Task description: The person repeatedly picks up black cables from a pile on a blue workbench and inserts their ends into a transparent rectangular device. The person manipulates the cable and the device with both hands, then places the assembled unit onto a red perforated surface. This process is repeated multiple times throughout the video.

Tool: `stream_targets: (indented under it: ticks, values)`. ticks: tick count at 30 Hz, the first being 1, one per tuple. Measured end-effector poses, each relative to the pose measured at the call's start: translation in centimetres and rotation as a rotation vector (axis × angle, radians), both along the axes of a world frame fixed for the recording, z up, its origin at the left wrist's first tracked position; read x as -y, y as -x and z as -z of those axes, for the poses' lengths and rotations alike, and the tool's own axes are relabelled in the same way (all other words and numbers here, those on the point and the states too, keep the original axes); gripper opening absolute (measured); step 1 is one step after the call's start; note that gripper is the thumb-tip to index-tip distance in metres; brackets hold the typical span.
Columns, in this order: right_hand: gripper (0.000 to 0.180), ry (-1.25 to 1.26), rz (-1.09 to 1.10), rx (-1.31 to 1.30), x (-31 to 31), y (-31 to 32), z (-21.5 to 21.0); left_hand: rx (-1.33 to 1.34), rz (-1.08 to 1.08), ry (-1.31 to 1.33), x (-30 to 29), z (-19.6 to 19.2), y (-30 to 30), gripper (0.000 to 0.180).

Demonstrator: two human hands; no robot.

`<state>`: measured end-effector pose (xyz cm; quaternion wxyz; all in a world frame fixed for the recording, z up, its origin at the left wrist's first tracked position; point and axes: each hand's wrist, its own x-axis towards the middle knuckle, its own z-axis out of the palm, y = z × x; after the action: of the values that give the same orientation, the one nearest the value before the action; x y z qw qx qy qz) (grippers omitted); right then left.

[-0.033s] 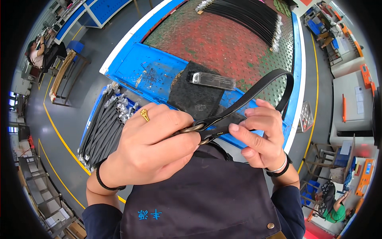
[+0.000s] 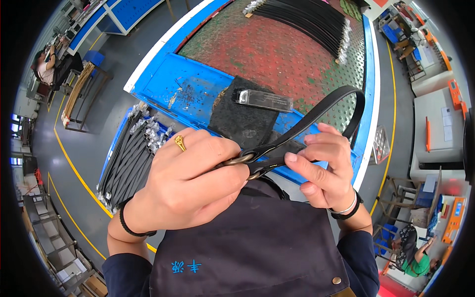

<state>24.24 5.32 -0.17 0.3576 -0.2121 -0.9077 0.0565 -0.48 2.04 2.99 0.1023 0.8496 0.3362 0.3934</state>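
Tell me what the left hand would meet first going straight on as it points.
Beyond the black strap and metal rings at its fingers, the left hand would probably meet the right hand first; depth is unclear.

– What's on the left hand (image 2: 195,180)?
– Gold-coloured metal ring (image 2: 179,142); black cord bracelet (image 2: 124,223) on the wrist, eight o'clock.
– Dark cloth apron (image 2: 262,237)?
– Blue stitching (image 2: 193,266) at seven o'clock, round brass-coloured snap (image 2: 337,280) at five.
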Motion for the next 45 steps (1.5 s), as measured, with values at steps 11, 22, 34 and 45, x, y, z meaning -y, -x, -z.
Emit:
stream_targets:
  ticks: [11, 22, 34, 45]
  values:
    - [0.035, 0.012, 0.063, -0.173, 2.9, -3.8, 4.6, 0.004, -0.088, 0.047, 0.2, 0.7, 0.8, 0.016]
    - [0.039, 0.322, 0.553, 0.494, 2.7, -3.7, 16.7, 0.072, -0.168, 0.066, 0.3, 1.0, 0.7, 0.018]
    - [0.028, 0.369, 0.542, 0.409, 3.1, -4.8, 17.2, 0.076, -0.075, -0.05, 0.5, 0.6, 0.8, 0.019]
    - [0.021, 0.322, 0.191, 0.043, 2.4, -5.4, 9.6, 0.1, 0.023, -0.227, 0.3, 0.0, 0.5, 0.02]
